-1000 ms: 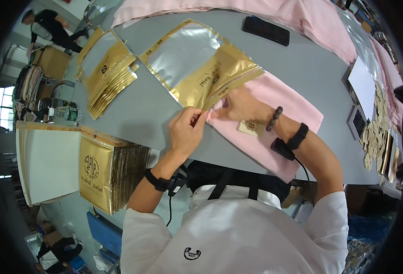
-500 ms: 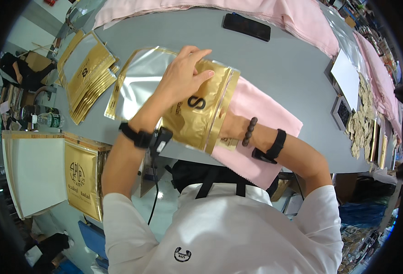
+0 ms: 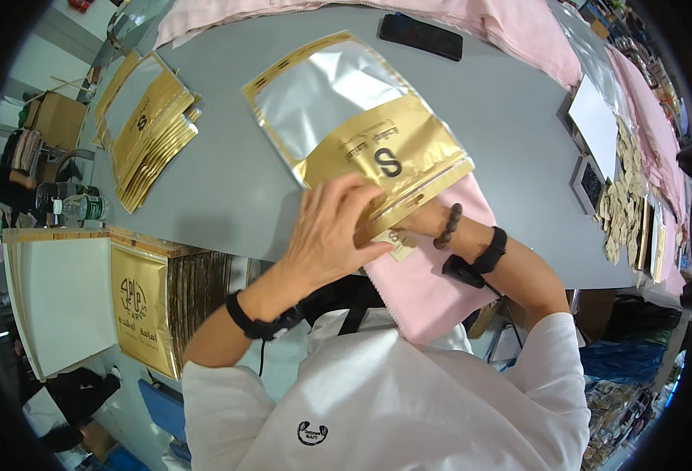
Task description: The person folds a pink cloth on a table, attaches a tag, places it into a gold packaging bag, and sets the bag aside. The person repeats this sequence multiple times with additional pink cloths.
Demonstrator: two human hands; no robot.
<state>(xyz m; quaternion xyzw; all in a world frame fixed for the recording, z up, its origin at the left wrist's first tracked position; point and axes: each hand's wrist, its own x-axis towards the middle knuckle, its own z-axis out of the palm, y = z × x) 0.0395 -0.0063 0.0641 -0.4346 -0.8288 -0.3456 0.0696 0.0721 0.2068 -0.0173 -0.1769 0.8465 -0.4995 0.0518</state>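
Note:
A gold and silver flat pouch (image 3: 338, 86) lies slanted over the grey table, its slotted opening end toward me on the right. My left hand (image 3: 330, 231) is closed on the near corner of that end, thumb below and fingers above. My right hand (image 3: 420, 220) reaches into or under the pouch mouth; its fingers are hidden, and only the wrist side shows. Folded pink cloth (image 3: 417, 290) with a zigzag edge runs from the pouch mouth under my right forearm and hangs over the table edge. A small cream tag (image 3: 398, 245) rests on the cloth.
A fanned stack of gold pouches (image 3: 146, 129) is at the left of the table. A black phone (image 3: 421, 37) and pink cloth (image 3: 511, 35) lie at the far side. Cream tags (image 3: 620, 196) pile up at right beside a small dark-filled box (image 3: 589, 184). A carton of pouches (image 3: 138, 310) stands lower left.
The pouch has turned, its closed end swinging away and to the right. My left hand has come from its top surface down to the near corner of its mouth.

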